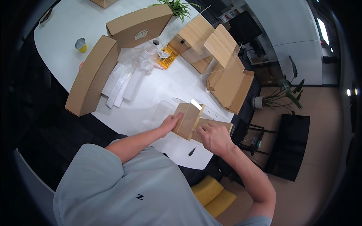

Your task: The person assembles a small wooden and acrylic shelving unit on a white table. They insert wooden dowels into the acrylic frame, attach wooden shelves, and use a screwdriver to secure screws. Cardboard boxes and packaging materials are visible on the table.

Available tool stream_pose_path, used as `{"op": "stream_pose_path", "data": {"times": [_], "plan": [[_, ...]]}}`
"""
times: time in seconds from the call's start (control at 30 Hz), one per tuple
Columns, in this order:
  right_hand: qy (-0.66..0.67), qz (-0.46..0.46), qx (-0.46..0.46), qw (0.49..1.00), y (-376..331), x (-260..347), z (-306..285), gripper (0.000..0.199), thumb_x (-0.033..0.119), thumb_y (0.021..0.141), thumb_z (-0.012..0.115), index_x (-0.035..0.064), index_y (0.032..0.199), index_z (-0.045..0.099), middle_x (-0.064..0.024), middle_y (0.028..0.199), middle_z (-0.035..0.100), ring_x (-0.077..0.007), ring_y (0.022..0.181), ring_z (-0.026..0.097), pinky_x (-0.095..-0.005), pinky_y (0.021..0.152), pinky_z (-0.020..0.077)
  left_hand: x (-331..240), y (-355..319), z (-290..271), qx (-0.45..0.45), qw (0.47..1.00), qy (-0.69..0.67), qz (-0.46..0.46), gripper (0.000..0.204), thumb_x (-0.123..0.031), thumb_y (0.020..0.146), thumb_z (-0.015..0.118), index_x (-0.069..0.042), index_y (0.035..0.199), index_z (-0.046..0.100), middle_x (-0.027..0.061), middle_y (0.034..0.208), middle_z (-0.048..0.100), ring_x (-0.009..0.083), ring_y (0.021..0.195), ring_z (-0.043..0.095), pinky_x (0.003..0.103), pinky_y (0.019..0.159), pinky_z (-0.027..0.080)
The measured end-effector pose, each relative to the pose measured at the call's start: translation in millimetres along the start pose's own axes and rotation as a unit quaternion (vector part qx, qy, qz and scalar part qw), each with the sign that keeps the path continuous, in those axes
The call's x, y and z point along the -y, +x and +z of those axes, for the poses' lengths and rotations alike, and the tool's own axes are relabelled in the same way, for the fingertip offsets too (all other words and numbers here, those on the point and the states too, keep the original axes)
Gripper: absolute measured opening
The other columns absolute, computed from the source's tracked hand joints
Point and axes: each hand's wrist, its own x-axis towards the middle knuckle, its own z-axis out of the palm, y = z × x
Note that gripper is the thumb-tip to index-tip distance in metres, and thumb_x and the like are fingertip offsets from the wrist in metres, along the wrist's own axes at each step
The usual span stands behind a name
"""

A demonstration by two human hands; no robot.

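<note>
My left hand [169,125] grips the left edge of a light wooden panel assembly [184,122] near the table's front right edge, thumb along its face. The assembly has panels joined at an angle, with a clear sheet [163,110] behind it. On its other side my right hand [215,137] is closed, fingertips pinched by the end of an upright panel. Whatever sits in that pinch is too small to make out. A small black-handled screwdriver [192,151] lies on the white table just below the assembly.
At the far right stand a larger wood-and-clear-panel unit [198,34] and an open cardboard tray [233,83]. Long cardboard boxes [92,77] flank white wrapping and foam strips [124,81]. Nearby are a yellow packet [168,57], a cup [80,45] and a potted plant [177,8].
</note>
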Motion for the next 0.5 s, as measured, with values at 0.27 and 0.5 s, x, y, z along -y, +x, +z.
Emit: {"op": "stream_pose_path", "data": {"times": [0.27,0.5], "plan": [[-0.205,-0.121,0.030,0.971,10.1,8.1,-12.5,0.012,0.019,0.094,0.063,0.0094,0.089,0.067,-0.0030,0.086,0.067,-0.0211,0.093,0.064,-0.0360,0.087,0.0470,4.3,2.7,0.3,-0.003,1.000,-0.010,0.004,0.093,-0.081,0.097,0.054,0.005,0.132,0.059,0.0179,0.125,0.067,0.0243,0.116,0.063,0.038,0.103,0.049],[-0.236,-0.152,0.009,0.960,11.2,11.0,-11.4,0.014,0.021,0.093,0.064,0.0102,0.085,0.068,-0.0022,0.080,0.066,-0.0204,0.087,0.063,-0.0346,0.084,0.0439,-2.5,-5.6,0.4,-0.001,1.000,-0.014,0.002,0.092,-0.080,0.097,0.055,0.005,0.132,0.058,0.0178,0.125,0.067,0.0244,0.116,0.063,0.038,0.102,0.050]]}}
